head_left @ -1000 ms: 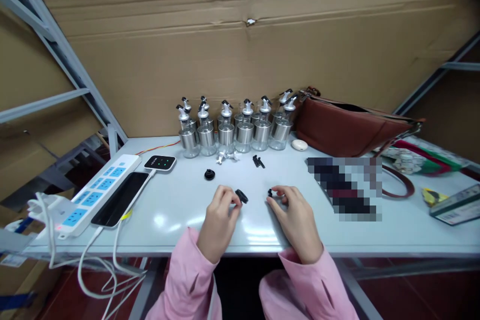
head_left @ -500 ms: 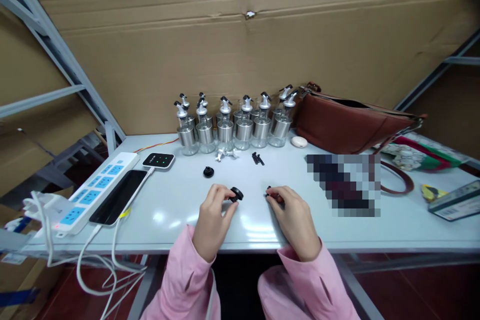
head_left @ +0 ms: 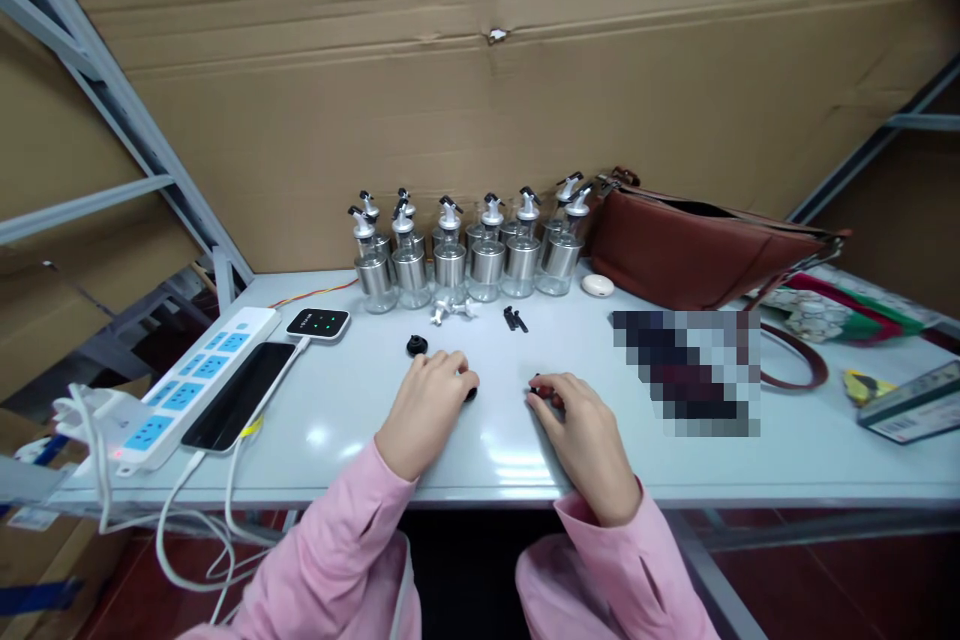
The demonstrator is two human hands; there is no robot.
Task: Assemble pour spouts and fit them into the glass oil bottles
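My left hand is closed, palm down, over a black round cap; only the cap's edge shows past the fingertips. The fingers of my right hand pinch a small black piece, mostly hidden by the fingertips. Just beyond my left hand, another black cap lies on the table. Several silver spout tops are grouped farther back, with small black lever pieces to their right. Behind them, glass bottles with steel bands stand upright in rows, fitted with silver and black pourers.
On the left are a white power strip, a phone with cables and a small black-and-white device. A brown leather bag, a round white item and a box sit right. Cardboard backs the table.
My left hand has turned palm down, covering most of the round cap that showed at its fingertips before. My right hand stays almost in place.
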